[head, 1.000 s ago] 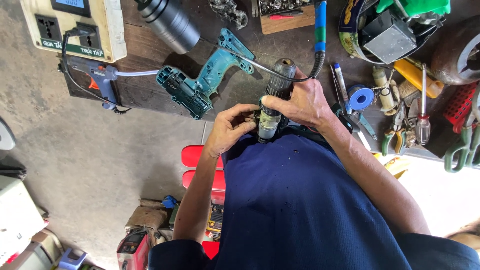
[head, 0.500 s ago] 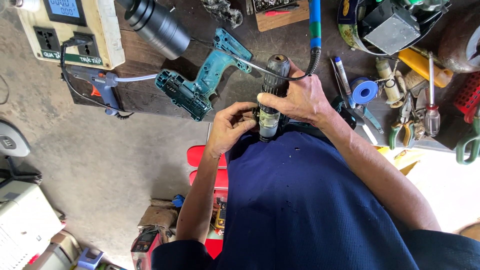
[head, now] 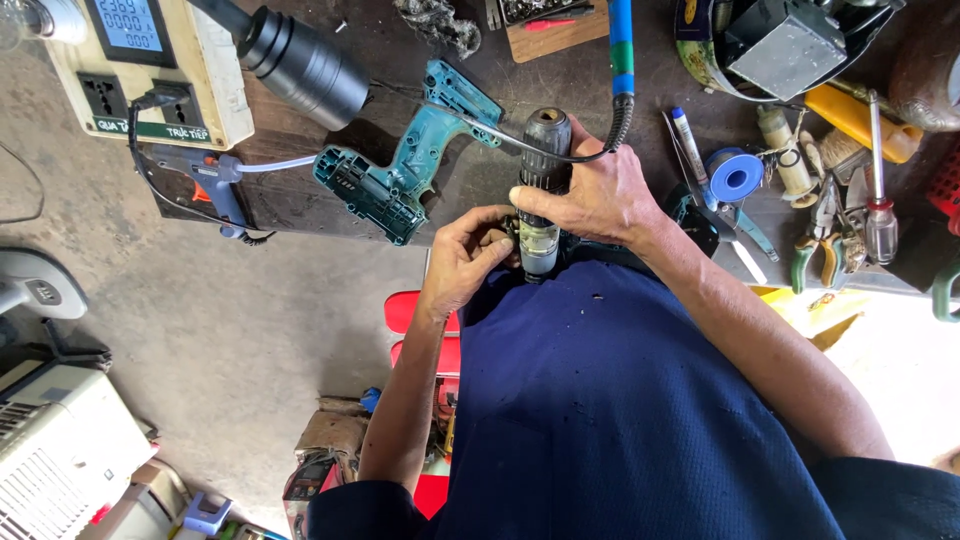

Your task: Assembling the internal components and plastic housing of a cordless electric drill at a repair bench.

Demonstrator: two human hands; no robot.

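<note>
Fingers (head: 560,200) of both hands clasp the drill gearbox assembly (head: 541,190); teal housing half (head: 400,165) lies apart on tabletop (head: 300,200), reassembly unfinished.

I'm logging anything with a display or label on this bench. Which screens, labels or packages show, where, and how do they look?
Screen: small blue-lit rectangle, top left, on the cream power box.
Label strip: narrow green band along that box's lower edge, below a black socket.
No packages that I can tell.
</note>
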